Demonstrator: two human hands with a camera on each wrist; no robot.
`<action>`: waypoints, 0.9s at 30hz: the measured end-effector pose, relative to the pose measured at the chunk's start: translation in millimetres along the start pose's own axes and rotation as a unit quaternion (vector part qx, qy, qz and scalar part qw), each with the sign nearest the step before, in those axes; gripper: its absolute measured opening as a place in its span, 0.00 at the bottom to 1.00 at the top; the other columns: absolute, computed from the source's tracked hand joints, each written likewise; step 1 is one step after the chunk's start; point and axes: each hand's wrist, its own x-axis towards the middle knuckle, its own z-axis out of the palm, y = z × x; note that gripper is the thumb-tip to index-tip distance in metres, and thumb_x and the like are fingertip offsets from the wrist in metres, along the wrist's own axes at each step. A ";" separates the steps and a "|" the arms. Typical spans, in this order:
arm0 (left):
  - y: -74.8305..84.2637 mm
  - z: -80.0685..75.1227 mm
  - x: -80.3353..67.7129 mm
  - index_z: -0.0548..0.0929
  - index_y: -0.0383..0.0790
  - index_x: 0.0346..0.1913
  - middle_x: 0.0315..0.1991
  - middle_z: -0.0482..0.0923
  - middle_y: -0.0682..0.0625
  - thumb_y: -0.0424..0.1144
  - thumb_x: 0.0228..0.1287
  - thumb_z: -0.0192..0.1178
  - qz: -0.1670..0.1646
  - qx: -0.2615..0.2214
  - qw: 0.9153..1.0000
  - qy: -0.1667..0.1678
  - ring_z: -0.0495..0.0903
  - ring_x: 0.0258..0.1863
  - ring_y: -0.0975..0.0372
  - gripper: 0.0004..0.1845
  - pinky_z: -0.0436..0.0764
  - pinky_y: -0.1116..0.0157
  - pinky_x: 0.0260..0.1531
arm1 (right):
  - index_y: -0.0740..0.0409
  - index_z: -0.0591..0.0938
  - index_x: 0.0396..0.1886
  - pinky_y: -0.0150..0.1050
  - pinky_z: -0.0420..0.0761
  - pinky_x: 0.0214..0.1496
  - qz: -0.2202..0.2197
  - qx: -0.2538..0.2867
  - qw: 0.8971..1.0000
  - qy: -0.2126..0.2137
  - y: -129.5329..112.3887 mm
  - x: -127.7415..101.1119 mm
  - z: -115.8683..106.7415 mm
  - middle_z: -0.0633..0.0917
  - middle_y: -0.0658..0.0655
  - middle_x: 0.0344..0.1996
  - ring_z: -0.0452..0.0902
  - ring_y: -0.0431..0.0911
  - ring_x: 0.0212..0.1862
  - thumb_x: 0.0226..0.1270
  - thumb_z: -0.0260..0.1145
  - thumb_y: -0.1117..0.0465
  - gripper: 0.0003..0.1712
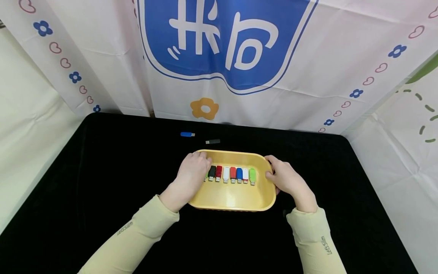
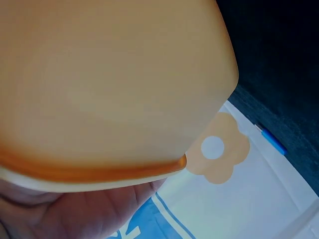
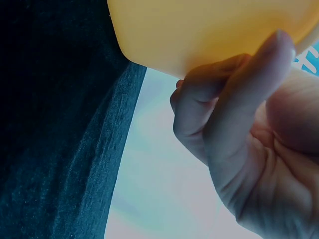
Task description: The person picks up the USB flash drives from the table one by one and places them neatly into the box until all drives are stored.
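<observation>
Both sleeves, pale yellow, come in from the near edge of the black surface [image 1: 102, 182] and lead to the two hands at the yellow tray [image 1: 232, 198]. This tray lies near the middle of the surface, a little toward the far edge, and sits directly between the hands. The left hand [image 1: 191, 173] grips the tray's left end, fingers curled over the rim and reaching inside. The right hand [image 1: 285, 179] grips the right end, thumb on the rim and fingers curled under the outer wall, as the right wrist view shows. Inside the tray a row of USB sticks [image 1: 232, 174] lies side by side: black, red, white, red, blue, white, green. Beyond the tray, toward the far edge, a blue USB stick [image 1: 186, 134] and a dark USB stick [image 1: 213, 142] lie on the surface, apart from each other.
</observation>
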 end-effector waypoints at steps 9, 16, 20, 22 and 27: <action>2.9 0.3 0.3 0.84 0.40 0.39 0.37 0.87 0.47 0.29 0.64 0.62 -0.001 0.043 0.999 -0.030 0.84 0.39 0.57 0.05 0.83 0.60 0.44 | 0.62 0.62 0.74 0.40 0.83 0.21 0.003 0.000 1.000 -0.001 -0.7 0.2 -0.2 0.80 0.60 0.32 0.78 0.45 0.16 0.76 0.55 0.66 0.29; 3.2 1.6 1.3 0.85 0.42 0.39 0.36 0.88 0.48 0.30 0.65 0.60 -0.006 0.047 0.998 -0.040 0.84 0.38 0.58 0.05 0.81 0.60 0.43 | 0.62 0.63 0.73 0.38 0.82 0.20 -0.002 0.001 1.000 -0.001 -0.9 -0.2 -0.2 0.80 0.60 0.31 0.78 0.45 0.16 0.75 0.55 0.66 0.29; 2.6 1.8 1.4 0.83 0.43 0.39 0.36 0.89 0.48 0.31 0.66 0.58 -0.007 0.039 0.999 -0.034 0.84 0.38 0.58 0.06 0.80 0.60 0.43 | 0.62 0.63 0.73 0.39 0.83 0.20 0.000 -0.001 1.000 0.000 -0.9 -0.1 -0.1 0.80 0.60 0.31 0.78 0.45 0.16 0.75 0.56 0.66 0.29; 2.3 2.2 1.3 0.83 0.43 0.39 0.35 0.89 0.48 0.31 0.66 0.58 -0.007 0.036 0.999 -0.028 0.84 0.37 0.58 0.05 0.79 0.60 0.42 | 0.62 0.63 0.73 0.40 0.83 0.21 0.001 0.000 1.000 0.000 -0.9 -0.2 -0.1 0.79 0.60 0.31 0.78 0.45 0.16 0.75 0.55 0.66 0.29; 2.2 2.2 0.4 0.81 0.42 0.37 0.33 0.88 0.47 0.31 0.66 0.57 -0.003 0.035 0.999 -0.023 0.84 0.36 0.57 0.04 0.79 0.60 0.41 | 0.63 0.63 0.74 0.43 0.84 0.23 0.002 0.001 1.000 -0.001 -0.9 -0.4 -0.4 0.79 0.60 0.31 0.78 0.45 0.16 0.75 0.56 0.66 0.29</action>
